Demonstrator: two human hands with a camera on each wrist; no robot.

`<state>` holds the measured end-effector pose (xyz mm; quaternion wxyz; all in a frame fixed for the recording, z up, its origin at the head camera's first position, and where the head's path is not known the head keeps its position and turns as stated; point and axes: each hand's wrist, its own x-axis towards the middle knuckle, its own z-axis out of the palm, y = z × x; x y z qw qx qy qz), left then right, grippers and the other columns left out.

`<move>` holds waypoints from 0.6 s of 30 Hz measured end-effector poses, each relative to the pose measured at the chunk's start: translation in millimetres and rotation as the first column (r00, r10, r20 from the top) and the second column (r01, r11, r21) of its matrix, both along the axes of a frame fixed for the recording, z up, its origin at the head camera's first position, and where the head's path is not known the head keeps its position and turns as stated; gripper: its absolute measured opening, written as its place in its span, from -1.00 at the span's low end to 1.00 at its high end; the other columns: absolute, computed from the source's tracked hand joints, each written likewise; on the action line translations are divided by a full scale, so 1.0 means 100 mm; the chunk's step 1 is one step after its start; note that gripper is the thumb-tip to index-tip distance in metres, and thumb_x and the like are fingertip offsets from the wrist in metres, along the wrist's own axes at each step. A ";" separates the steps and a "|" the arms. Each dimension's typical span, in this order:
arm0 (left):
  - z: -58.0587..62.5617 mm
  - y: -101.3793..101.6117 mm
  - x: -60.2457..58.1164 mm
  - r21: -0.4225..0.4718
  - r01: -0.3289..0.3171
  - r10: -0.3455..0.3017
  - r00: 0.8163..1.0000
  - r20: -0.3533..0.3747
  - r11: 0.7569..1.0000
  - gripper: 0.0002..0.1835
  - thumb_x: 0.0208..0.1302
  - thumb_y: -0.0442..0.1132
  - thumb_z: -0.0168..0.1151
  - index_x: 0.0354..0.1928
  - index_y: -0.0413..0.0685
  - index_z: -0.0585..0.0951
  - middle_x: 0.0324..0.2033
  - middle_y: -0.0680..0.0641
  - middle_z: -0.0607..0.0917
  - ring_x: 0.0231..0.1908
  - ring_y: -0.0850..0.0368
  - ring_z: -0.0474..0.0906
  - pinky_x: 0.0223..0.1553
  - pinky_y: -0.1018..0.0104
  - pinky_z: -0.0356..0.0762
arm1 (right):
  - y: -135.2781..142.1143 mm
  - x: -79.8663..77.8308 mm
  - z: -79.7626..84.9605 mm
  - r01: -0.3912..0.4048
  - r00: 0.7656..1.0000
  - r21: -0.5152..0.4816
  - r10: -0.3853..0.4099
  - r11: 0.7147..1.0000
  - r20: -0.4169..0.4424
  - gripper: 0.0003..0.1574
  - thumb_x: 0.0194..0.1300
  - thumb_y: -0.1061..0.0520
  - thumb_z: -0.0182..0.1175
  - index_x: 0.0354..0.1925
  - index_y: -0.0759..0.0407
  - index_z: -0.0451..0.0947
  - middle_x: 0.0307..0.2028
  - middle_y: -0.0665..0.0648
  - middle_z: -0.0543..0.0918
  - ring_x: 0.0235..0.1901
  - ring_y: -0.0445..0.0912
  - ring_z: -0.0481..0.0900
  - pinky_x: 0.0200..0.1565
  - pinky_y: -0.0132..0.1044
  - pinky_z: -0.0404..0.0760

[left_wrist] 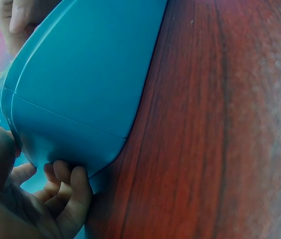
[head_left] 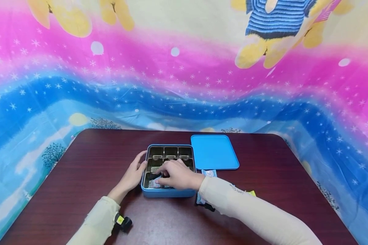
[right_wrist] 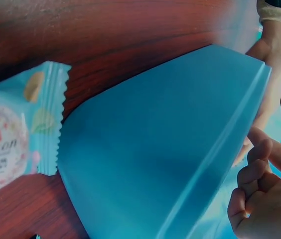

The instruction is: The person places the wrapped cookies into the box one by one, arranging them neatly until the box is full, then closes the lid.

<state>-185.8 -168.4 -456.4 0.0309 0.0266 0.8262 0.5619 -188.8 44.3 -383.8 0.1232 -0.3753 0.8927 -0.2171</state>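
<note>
A blue rectangular box (head_left: pixel 169 194) with a dark divided insert (head_left: pixel 155 150) stands on the table. At its left side, my left hand (head_left: pixel 134 175) holds the wall, thumb by the rim; the left wrist view shows curled fingers (left_wrist: pixel 80 191) against the outside. My right hand (head_left: pixel 178 175) reaches over the front compartments, thumb and index finger apart. Its thumb touches a small light-blue wrapped snack packet (head_left: pixel 155 184) in the front-left compartment. The right wrist view shows the right hand (right_wrist: pixel 272 194) loosely bent beyond the rim. My palm hides several front compartments.
The blue lid (head_left: pixel 214 152) lies right of the box, at the back. Beside the box's right wall are light-blue snack packets (head_left: pixel 209 173), one large in the right wrist view (right_wrist: pixel 6 144). Something yellow-green (head_left: pixel 252 193) shows behind the right sleeve. A patterned cloth (head_left: pixel 178 78) hangs behind the table.
</note>
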 end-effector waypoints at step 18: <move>0.00 0.02 0.00 0.020 -0.014 0.014 1.000 -0.011 1.000 -0.50 0.63 -0.26 -0.18 0.53 -0.02 0.17 -0.18 -0.42 0.72 -0.30 0.09 0.71 -0.25 0.27 0.67 | 0.22 -0.02 0.03 0.055 0.998 -0.072 -0.053 0.996 0.035 -0.63 0.40 -0.10 0.28 0.09 -0.03 0.70 -0.57 -0.06 0.48 -0.53 -0.22 0.34 -0.21 -0.22 0.13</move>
